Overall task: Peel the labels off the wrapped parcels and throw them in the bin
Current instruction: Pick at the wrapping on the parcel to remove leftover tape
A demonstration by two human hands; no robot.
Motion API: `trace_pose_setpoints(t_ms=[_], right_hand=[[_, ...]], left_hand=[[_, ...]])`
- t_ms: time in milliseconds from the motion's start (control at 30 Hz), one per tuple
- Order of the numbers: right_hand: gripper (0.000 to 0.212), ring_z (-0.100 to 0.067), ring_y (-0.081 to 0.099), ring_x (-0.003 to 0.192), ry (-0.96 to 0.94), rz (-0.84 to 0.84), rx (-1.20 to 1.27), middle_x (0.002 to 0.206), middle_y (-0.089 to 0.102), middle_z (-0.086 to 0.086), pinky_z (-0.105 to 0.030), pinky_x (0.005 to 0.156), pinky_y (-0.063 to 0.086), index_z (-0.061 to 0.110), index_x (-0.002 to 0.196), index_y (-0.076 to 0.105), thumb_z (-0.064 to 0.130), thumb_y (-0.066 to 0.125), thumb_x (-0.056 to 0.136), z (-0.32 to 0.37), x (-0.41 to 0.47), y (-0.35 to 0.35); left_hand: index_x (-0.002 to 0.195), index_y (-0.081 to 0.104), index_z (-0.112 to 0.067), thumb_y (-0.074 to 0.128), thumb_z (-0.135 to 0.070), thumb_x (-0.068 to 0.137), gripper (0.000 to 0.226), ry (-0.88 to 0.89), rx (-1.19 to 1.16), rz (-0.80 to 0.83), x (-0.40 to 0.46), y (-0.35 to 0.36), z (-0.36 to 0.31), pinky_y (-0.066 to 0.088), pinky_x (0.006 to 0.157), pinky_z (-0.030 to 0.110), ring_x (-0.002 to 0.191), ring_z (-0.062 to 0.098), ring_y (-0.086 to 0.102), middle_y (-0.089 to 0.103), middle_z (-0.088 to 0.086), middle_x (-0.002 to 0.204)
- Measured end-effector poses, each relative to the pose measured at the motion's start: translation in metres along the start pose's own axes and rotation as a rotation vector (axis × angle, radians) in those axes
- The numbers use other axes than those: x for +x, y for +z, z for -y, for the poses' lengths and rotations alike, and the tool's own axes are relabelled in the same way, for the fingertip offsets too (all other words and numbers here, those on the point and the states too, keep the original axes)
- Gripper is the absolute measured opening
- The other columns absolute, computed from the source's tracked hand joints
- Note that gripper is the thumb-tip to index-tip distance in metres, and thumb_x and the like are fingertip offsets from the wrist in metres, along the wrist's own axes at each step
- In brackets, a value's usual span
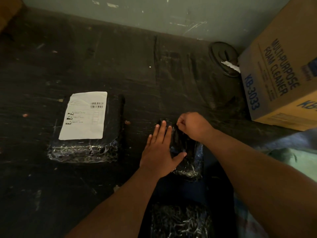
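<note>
A dark, scuffed floor [120, 66] meets a grey wall [154, 12]; a cardboard box [281, 74] stands far right. The left hand [159, 152] lies flat, fingers spread, on a black wrapped parcel [187, 152]. The right hand [192, 125] pinches its far edge, fingers curled shut. Left, another parcel [85, 148] bears a white label [84, 115].

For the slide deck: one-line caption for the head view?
Left hand flat on a black wrapped parcel, right hand pinching at its top; labelled parcel waits alongside.
</note>
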State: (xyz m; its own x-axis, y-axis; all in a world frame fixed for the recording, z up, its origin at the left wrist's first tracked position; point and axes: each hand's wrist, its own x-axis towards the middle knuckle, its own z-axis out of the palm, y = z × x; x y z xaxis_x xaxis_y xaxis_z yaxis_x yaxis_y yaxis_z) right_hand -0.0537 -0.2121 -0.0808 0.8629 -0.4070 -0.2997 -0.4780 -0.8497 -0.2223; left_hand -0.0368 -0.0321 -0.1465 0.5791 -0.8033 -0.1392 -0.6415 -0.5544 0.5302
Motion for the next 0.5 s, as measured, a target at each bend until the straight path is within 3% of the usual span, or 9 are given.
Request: trace_pose_setpoints(t_ms=[167, 267, 500], right_hand=[[0.016, -0.009, 0.064, 0.083, 0.080, 0.001, 0.201, 0.092, 0.072, 0.003, -0.019, 0.075, 0.044, 0.021, 0.086, 0.072, 0.018, 0.058, 0.094, -0.007, 0.000, -0.003], [0.016, -0.005, 0.060, 0.079, 0.048, 0.029, 0.156, 0.090, 0.072, 0.003, -0.017, 0.072, 0.040, 0.019, 0.086, 0.073, 0.018, 0.059, 0.094, -0.006, 0.000, -0.007], [0.018, -0.022, 0.068, 0.083, 0.030, 0.015, 0.044, 0.086, 0.073, -0.010, -0.030, 0.074, 0.053, 0.007, 0.088, 0.073, 0.019, 0.060, 0.090, 0.001, 0.006, -0.006]], left_hand=[[0.162, -0.013, -0.024, 0.040, -0.079, 0.090, 0.105, 0.004, 0.006, -0.001, 0.000, -0.001, 0.000, -0.011, 0.121, 0.037, 0.152, 0.013, -0.028, -0.037, -0.008, 0.162], [0.161, -0.015, -0.025, 0.039, -0.080, 0.090, 0.105, 0.003, 0.002, 0.002, 0.000, 0.000, 0.000, -0.012, 0.120, 0.036, 0.151, 0.012, -0.029, -0.041, -0.009, 0.159], [0.162, -0.014, -0.024, 0.038, -0.079, 0.091, 0.103, 0.002, -0.001, -0.001, 0.000, -0.001, -0.001, -0.012, 0.122, 0.036, 0.150, 0.012, -0.031, -0.038, -0.007, 0.162]])
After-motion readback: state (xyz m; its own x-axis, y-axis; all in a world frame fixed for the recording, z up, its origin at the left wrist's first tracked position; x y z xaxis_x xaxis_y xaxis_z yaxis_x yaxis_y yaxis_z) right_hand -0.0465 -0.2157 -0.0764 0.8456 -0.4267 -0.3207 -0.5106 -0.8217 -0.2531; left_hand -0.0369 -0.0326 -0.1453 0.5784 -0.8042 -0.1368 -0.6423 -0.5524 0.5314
